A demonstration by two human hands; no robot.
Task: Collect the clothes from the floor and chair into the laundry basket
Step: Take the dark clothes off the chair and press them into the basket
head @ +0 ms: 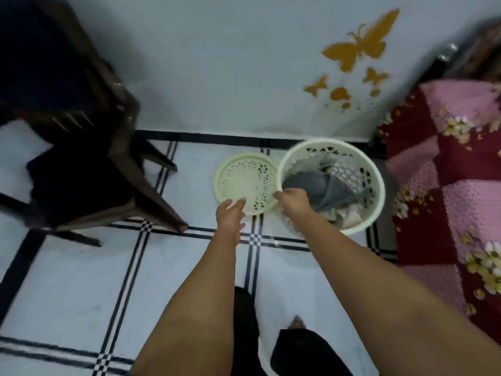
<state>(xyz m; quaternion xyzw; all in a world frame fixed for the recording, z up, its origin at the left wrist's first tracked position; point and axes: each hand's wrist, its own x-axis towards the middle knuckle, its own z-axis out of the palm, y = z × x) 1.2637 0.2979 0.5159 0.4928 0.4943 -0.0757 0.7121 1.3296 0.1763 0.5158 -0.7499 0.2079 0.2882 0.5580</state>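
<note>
A pale cream perforated laundry basket (375, 183) stands on the tiled floor by the wall. It holds a grey garment (322, 189) and some lighter clothes (351, 214). My right hand (294, 200) reaches over the basket's near rim and grips the grey garment's edge. My left hand (230, 213) hovers with fingers spread at the near edge of the basket's round lid (245, 183), which lies flat on the floor left of the basket. A dark garment (78, 183) lies on the seat of the brown plastic chair (141, 175) at the left.
A bed with a maroon and pink floral quilt (450, 185) fills the right side, close to the basket. The wall behind carries gold butterfly stickers (357, 47). My dark trouser leg and a foot (298, 322) show at the bottom. White floor tiles with black lines lie between chair and basket.
</note>
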